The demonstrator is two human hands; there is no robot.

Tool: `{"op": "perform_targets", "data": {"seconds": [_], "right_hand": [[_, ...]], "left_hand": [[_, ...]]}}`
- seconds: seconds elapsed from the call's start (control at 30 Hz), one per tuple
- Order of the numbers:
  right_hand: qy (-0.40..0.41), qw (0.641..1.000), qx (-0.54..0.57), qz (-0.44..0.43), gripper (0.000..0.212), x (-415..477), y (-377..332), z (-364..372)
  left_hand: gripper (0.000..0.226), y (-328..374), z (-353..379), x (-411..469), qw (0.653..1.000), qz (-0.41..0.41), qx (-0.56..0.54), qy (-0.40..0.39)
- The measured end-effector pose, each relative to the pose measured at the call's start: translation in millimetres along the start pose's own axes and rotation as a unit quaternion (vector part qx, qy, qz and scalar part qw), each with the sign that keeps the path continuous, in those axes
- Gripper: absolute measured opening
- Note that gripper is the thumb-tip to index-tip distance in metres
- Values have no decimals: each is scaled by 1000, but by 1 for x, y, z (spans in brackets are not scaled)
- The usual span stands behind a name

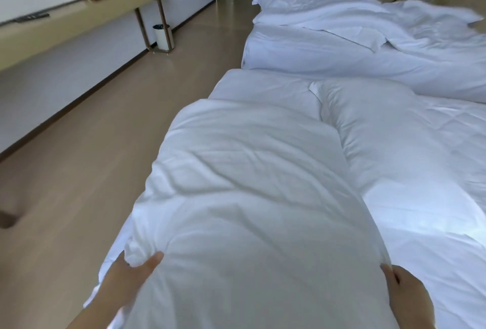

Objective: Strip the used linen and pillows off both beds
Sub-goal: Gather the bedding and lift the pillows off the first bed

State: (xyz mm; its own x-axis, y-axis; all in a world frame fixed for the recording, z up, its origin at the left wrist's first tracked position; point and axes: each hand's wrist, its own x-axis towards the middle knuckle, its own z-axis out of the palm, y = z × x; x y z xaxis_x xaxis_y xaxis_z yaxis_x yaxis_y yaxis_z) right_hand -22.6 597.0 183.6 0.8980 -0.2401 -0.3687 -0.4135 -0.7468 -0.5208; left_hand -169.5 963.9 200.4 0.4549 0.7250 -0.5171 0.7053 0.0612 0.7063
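Grip L: left hand (131, 278) pinches the near-left corner of the pillow (249, 197); cloth bunches above the thumb, fingers underneath not seen.
Grip R: right hand (406, 297) clasps the near-right corner, thumb on top, other fingers hidden behind fabric.
Pillow: white, in its case, over the left side of the near bed (462, 144); left edge hangs past the bed, over the floor (118, 131).
Axis: long axis runs straight away from the person. Both hands are on the near short end, so all the bulk lies fwd of the grip.
Nearer hand: about level; neither is clearly closer.
Next move, my guess: pull back twd the body or swing left to the floor side; the far end will sag.
2nd pillow (389, 139): on the near bed, right of the held one, touching along its side.
Far bed (315, 50): beyond a narrow gap, with a rumpled duvet (342, 10) heaped on top.
Around: wall shelf (79, 21) at left, small bin (164, 36) beneath it.
Hidden: can't tell if the pillow's far end rests on the bed or is lifted; forearms cut off at the frame bottom; far-bed pillows not made out.
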Motion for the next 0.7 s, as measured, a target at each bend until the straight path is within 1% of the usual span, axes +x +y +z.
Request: {"op": "perform_targets", "data": {"seconds": [0.03,0.07,0.1,0.17,0.2,0.23,0.27,0.33,0.37,0.4,0.43,0.5,0.6,0.67,0.7], "right_hand": [[-15,1000,-11,19,23,-1,3,-4],[-25,1000,-13,13,21,-2,0,-6],[-29,1000,-11,-1,21,0,-5,-9],[7,998,35,-57,26,4,-23,-10],[23,993,66,-91,33,5,-35,-9],[31,988,80,-131,42,5,-48,-5],[25,983,70,-171,50,4,-63,0],[-21,976,-8,-216,58,2,-93,17],[-43,973,-51,-222,58,5,-104,27],[-61,970,-92,-218,57,9,-114,36],[-77,967,-124,-209,57,15,-122,42],[-88,965,-152,-193,59,35,-134,50],[-73,974,-149,-152,63,71,-148,56],[-56,982,-142,-115,65,96,-156,63],[-52,984,-142,-99,66,108,-160,68]], "left_hand": [[69,-7,-3,-7,1000,7,-1,3],[66,-12,-6,-11,1000,11,-13,-7],[69,-11,-8,-15,999,31,-18,-6],[78,5,-11,-15,992,104,-64,-4],[79,19,-9,-16,985,129,-111,-5],[74,34,-3,-14,978,159,-135,-3],[69,47,7,-9,974,194,-117,6],[76,75,34,7,960,277,32,39],[81,86,47,17,944,302,117,61],[86,91,59,30,929,315,177,76],[93,94,68,44,919,321,214,80],[99,96,77,72,908,335,240,81],[96,110,78,117,900,348,242,100],[96,124,81,147,891,338,285,100],[96,129,86,159,880,340,318,90]]}}
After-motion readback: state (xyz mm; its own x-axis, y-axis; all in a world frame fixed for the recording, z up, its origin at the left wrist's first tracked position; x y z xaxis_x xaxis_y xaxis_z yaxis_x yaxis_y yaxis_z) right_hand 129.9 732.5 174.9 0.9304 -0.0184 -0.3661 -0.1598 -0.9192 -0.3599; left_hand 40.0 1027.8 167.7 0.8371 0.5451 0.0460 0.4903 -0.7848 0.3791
